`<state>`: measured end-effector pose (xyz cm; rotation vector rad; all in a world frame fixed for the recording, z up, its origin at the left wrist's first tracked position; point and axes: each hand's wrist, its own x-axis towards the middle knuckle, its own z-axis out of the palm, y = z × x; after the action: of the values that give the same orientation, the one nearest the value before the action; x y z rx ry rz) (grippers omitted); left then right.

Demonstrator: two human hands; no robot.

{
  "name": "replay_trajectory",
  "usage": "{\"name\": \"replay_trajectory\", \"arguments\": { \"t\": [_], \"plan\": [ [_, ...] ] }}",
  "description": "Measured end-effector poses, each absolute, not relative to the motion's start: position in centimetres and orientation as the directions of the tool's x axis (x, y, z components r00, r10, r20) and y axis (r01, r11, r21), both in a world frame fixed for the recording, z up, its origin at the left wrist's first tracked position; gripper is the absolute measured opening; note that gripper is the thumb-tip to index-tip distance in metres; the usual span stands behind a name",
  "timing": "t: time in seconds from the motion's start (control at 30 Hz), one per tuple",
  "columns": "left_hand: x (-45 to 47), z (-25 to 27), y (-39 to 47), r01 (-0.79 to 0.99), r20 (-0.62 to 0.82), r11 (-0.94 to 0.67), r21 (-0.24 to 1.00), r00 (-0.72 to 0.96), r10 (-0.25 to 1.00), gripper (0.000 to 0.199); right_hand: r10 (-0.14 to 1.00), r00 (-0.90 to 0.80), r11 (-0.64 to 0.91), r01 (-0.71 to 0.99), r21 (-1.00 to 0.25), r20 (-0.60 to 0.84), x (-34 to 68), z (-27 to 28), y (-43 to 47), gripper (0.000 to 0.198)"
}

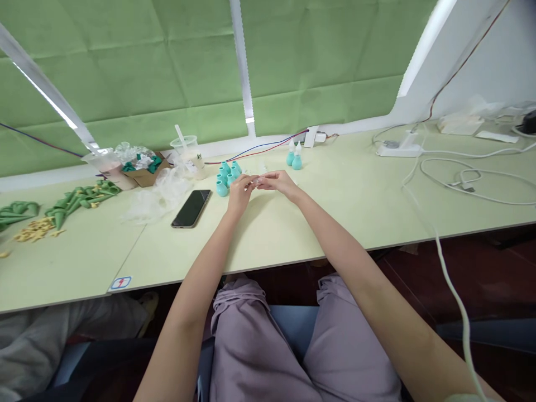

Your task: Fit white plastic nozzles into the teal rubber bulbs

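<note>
My left hand (240, 195) and my right hand (281, 183) meet above the table, fingertips pinched together. Between them is a small clear piece (258, 181), too small to make out its kind. Just beyond my left hand stand several small turquoise bulbs (221, 187) with open necks, partly hidden by that hand. Two more turquoise bulbs (297, 162), topped with white pointed tips, stand upright past my right hand. A few small whitish pieces (263, 168) lie behind my fingers, their shape unclear.
Left of my hands lie a phone (191, 209), crumpled clear plastic (157, 195), plastic cups (186, 151) and an open cardboard box (146, 176). Green cone-shaped pieces (79, 198) and yellow pieces (37, 229) are farther left. A power strip (400, 148) and white cables (477, 167) occupy the right.
</note>
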<state>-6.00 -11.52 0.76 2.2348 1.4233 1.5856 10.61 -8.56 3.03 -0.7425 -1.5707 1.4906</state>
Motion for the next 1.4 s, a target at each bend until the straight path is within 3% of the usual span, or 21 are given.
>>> {"name": "replay_trajectory", "arguments": {
  "t": [0.23, 0.43, 0.5, 0.57, 0.63, 0.7, 0.87, 1.0, 1.07, 1.13, 1.23, 1.33, 1.4],
  "plan": [
    [-5.9, 0.9, -11.8, 0.681, 0.726, -0.591, 0.432, 0.126, 0.676, 0.023, 0.846, -0.501, 0.136, -0.122, -0.983, 0.179, 10.8, 3.0, -8.5, 0.033],
    [-5.8, 1.0, -11.8, 0.660, 0.750, -0.584, 0.472, 0.047, 0.660, 0.023, 0.828, -0.496, 0.310, 0.012, -0.951, 0.263, 11.0, 3.1, -7.5, 0.038],
    [-5.9, 0.9, -11.6, 0.645, 0.733, -0.561, 0.519, 0.002, 0.680, 0.022, 0.863, -0.391, 0.385, 0.099, -0.918, 0.320, 11.7, 3.2, -6.8, 0.039],
    [-6.1, 0.9, -11.4, 0.633, 0.714, -0.531, 0.563, -0.049, 0.698, 0.021, 0.907, -0.171, 0.417, 0.221, -0.882, 0.386, 12.7, 3.5, -6.2, 0.039],
    [-6.4, 0.9, -11.2, 0.620, 0.699, -0.507, 0.598, -0.094, 0.709, 0.021, 0.891, 0.060, 0.403, 0.352, -0.845, 0.450, 14.0, 3.9, -5.8, 0.039],
    [-6.7, 0.9, -11.1, 0.606, 0.685, -0.492, 0.625, -0.124, 0.717, 0.022, 0.854, 0.179, 0.358, 0.478, -0.802, 0.488, 15.2, 4.2, -5.4, 0.032],
    [-6.6, 0.7, -11.1, 0.600, 0.652, -0.470, 0.648, -0.117, 0.749, 0.022, 0.930, 0.045, 0.218, 0.733, -0.645, 0.365, 16.6, 2.7, -4.5, 0.016],
    [-6.4, 0.6, -11.2, 0.633, 0.637, -0.447, 0.632, -0.096, 0.765, 0.023, 0.975, -0.062, 0.176, 0.798, -0.576, 0.213, 16.5, 0.9, -4.1, 0.010],
    [-6.3, 0.7, -11.3, 0.650, 0.622, -0.433, 0.624, -0.078, 0.779, 0.023, 0.971, -0.080, 0.204, 0.771, -0.603, 0.227, 16.2, 0.5, -4.0, 0.004],
    [-6.3, 0.8, -11.4, 0.660, 0.607, -0.425, 0.620, -0.059, 0.793, 0.021, 0.963, -0.065, 0.237, 0.664, -0.709, 0.261, 15.9, 0.7, -3.9, 0.003],
    [-6.1, 0.9, -11.4, 0.651, 0.583, -0.422, 0.631, -0.040, 0.811, 0.020, 0.957, -0.099, 0.291, 0.262, -0.920, 0.274, 14.9, 1.6, -4.0, 0.011],
    [-5.9, 0.7, -11.2, 0.588, 0.554, -0.430, 0.685, -0.037, 0.832, 0.019, 0.918, -0.226, 0.307, -0.118, -0.944, 0.326, 13.6, 2.6, -4.5, 0.025],
    [-5.9, 0.4, -11.0, 0.523, 0.537, -0.446, 0.726, -0.026, 0.843, 0.019, 0.892, -0.290, 0.297, -0.201, -0.933, 0.346, 13.0, 3.0, -5.1, 0.032]
  ]
}}
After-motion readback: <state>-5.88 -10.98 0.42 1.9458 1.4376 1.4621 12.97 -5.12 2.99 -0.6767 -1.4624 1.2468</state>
